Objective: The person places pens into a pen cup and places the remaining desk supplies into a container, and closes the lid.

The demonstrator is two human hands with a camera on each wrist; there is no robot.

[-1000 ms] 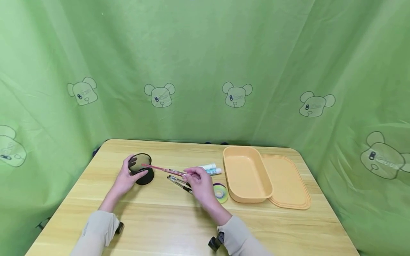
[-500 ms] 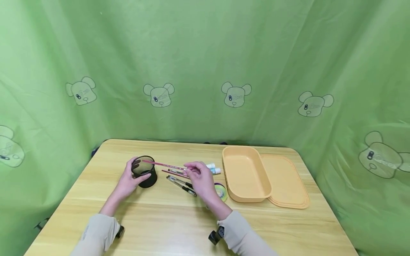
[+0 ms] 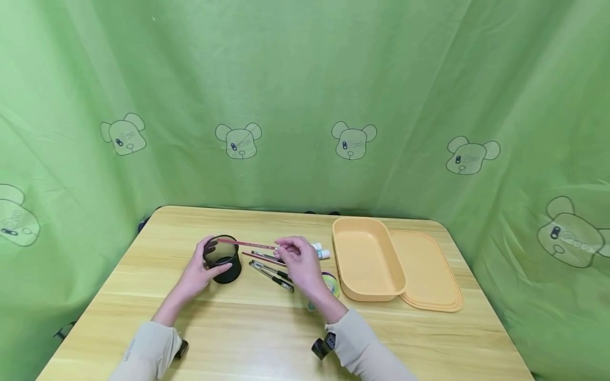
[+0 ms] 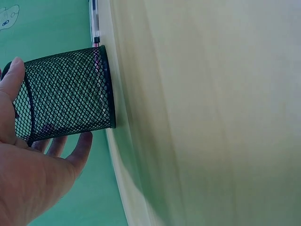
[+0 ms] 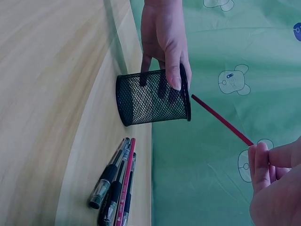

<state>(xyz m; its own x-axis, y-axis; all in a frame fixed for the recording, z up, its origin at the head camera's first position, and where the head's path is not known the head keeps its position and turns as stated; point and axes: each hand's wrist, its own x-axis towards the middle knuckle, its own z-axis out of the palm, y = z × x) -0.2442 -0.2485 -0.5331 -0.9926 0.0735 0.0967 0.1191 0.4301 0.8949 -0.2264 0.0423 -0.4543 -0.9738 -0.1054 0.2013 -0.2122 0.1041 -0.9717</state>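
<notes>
My left hand point(image 3: 196, 278) grips a black mesh pen holder point(image 3: 229, 274) near its rim, thumb on the near side and fingers round the far side. The holder stands upright on the table. In the left wrist view, its mesh wall point(image 4: 68, 94) fills the space in front of the palm. My right hand point(image 3: 301, 264) pinches a slim red pencil point(image 5: 221, 118) by one end. The pencil's free end points left, by the holder's rim and above it. Below the right hand, several black-gripped pens point(image 3: 271, 275) and another red pencil point(image 5: 126, 190) lie on the table.
Behind the right hand lie two white-capped tubes point(image 3: 323, 254). A roll of tape point(image 3: 331, 283) is partly hidden by the right wrist. Farther right stands a yellow-orange box point(image 3: 369, 259), with its lid point(image 3: 433, 272) flat beside it. Green curtain point(image 3: 295, 79) surrounds the table.
The left hand and pen holder have shifted right and slightly nearer. The right hand has raised one red pencil off the pile, bringing it more level, while the other pencil stays on the table.
</notes>
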